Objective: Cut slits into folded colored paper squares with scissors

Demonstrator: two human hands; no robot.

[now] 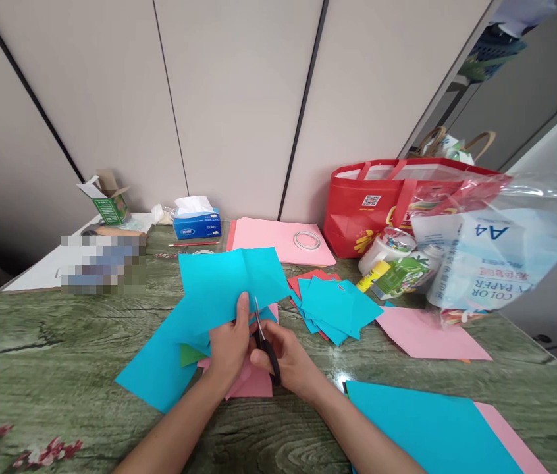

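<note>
My left hand (229, 345) pinches a creased sheet of blue paper (214, 283) by its lower edge, thumb on top, and holds it up over the table. In my right hand (291, 359) is a pair of scissors (271, 359) with black handles, fingers around the loops. The blades point away from me and lie against the paper's lower right edge, near the crease. Below my hands lie another blue sheet (160, 359), pink paper (253, 385) and a bit of green paper (191, 355). Right of my hands is a loose pile of blue paper squares (330, 306) with red ones beneath.
Large blue sheets (421, 421) lie front right, a pink sheet (436, 332) behind them. At the back stand a blue tissue box (197, 225), pink paper with a tape roll (307, 241), a red bag (357, 214), a yellow glue stick (373, 276) and a plastic paper packet (496, 257).
</note>
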